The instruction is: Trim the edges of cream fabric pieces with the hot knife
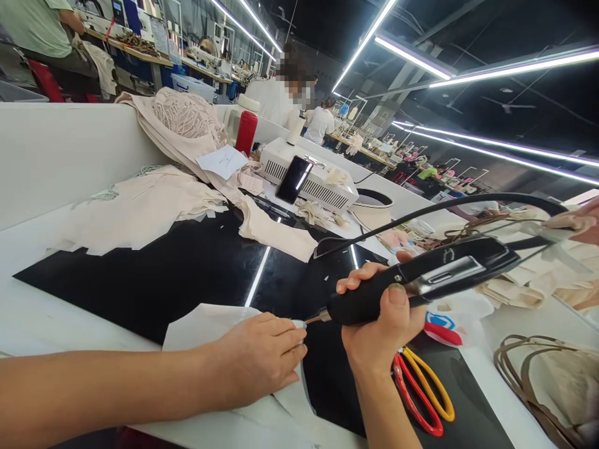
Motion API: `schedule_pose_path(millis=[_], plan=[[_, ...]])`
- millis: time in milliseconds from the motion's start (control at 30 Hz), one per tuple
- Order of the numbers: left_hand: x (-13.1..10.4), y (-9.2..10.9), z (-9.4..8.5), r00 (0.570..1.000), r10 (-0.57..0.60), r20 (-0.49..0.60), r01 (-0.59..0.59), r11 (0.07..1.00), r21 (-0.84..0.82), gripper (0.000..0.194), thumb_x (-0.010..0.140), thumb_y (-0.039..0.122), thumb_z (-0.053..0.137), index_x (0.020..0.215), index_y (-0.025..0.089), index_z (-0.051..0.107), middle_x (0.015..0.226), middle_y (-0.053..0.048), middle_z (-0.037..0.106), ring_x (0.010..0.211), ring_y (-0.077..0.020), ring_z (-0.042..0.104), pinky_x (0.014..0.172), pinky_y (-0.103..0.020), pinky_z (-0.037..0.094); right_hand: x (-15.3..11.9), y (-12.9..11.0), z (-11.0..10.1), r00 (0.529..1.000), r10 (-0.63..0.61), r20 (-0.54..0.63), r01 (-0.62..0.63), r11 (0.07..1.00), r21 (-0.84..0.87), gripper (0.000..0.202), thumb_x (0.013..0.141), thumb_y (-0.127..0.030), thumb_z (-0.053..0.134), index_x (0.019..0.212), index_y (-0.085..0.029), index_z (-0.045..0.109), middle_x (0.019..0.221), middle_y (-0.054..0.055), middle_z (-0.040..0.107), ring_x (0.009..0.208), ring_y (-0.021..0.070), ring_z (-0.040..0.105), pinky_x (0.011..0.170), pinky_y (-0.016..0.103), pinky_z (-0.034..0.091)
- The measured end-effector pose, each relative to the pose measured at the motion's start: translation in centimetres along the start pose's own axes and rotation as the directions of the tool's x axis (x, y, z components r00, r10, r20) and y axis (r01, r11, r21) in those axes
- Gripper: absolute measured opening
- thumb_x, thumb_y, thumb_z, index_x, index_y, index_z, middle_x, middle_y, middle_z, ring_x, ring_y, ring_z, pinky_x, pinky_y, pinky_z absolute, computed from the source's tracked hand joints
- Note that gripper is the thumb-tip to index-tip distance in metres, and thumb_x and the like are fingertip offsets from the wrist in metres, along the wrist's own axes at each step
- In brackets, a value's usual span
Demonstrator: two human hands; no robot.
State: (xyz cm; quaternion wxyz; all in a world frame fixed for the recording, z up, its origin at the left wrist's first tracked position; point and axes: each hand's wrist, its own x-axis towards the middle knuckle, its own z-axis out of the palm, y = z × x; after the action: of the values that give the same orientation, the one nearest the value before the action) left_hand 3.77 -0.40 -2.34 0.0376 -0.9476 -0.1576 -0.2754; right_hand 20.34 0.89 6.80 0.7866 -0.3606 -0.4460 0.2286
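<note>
My right hand [377, 352] is wrapped round a black corded handheld tool [442, 265] with a metal lever along its side. The tool's thin coppery tip points left and meets my left fingertips, or comes very near them. With its fingers pressed together, my left hand [262, 346] grips a pale, thin sheet [203, 321] near the tip. Part of the sheet hangs below that hand, and its pinched edge is mostly hidden by the fingers. Red-and-yellow-handled scissors [423, 393] lie beside my right wrist, blades out of sight.
A glossy black board [140, 284] covers the white table. Cream fabric [135, 199] is heaped at left. Behind stand a phone [294, 179], a white vented box [276, 156] and a red bottle [246, 131]. The tool's cable [449, 202] arches at right. Other people work beyond the partition.
</note>
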Motion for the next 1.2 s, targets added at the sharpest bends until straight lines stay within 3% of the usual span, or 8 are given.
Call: schedule_pose_path(millis=[467,700,967,1200], plan=[[-0.03,0.19,-0.38,0.999,-0.034,0.019,0.034,0.999,0.005,0.025,0.107,0.033,0.058,0.119,0.016,0.072,0.122,-0.01,0.075,0.11,-0.0204,0.069,0.086,-0.031,0.052,-0.23,0.41,0.11,0.999,-0.032,0.003,0.032,0.999,-0.004,0.041,0.083,-0.036,0.078,0.117,-0.024,0.061,0.077,-0.005,0.065,0.059,0.0121,0.06,0.053,0.027,0.054],[-0.03,0.03,-0.63,0.999,-0.029,-0.034,0.029,1.0,-0.004,0.027,0.108,0.034,0.056,0.121,0.016,0.071,0.13,-0.007,0.073,0.115,-0.0199,0.068,0.088,-0.031,0.054,-0.14,0.45,-0.02,0.999,-0.046,0.013,0.046,0.999,-0.01,0.039,0.083,-0.036,0.077,0.117,-0.024,0.061,0.078,-0.005,0.065,0.059,0.0122,0.06,0.053,0.028,0.055],[0.01,0.02,-0.42,0.997,-0.033,-0.073,0.034,0.999,0.011,0.029,0.106,0.035,0.059,0.121,0.013,0.071,0.123,-0.007,0.076,0.111,-0.0204,0.068,0.087,-0.032,0.054,-0.18,0.44,0.17,0.999,-0.047,0.005,0.047,0.999,-0.003,0.039,0.083,-0.035,0.077,0.116,-0.024,0.059,0.077,-0.005,0.065,0.058,0.012,0.06,0.053,0.028,0.054],[-0.09,-0.04,-0.25,0.999,-0.025,-0.029,0.025,0.999,0.03,0.033,0.105,0.038,0.061,0.123,0.012,0.07,0.124,-0.01,0.075,0.111,-0.0211,0.068,0.087,-0.032,0.052,-0.15,0.43,0.32,0.999,-0.04,-0.005,0.039,0.999,-0.035,0.039,0.083,-0.038,0.076,0.115,-0.024,0.058,0.076,-0.005,0.064,0.055,0.012,0.06,0.052,0.028,0.054]])
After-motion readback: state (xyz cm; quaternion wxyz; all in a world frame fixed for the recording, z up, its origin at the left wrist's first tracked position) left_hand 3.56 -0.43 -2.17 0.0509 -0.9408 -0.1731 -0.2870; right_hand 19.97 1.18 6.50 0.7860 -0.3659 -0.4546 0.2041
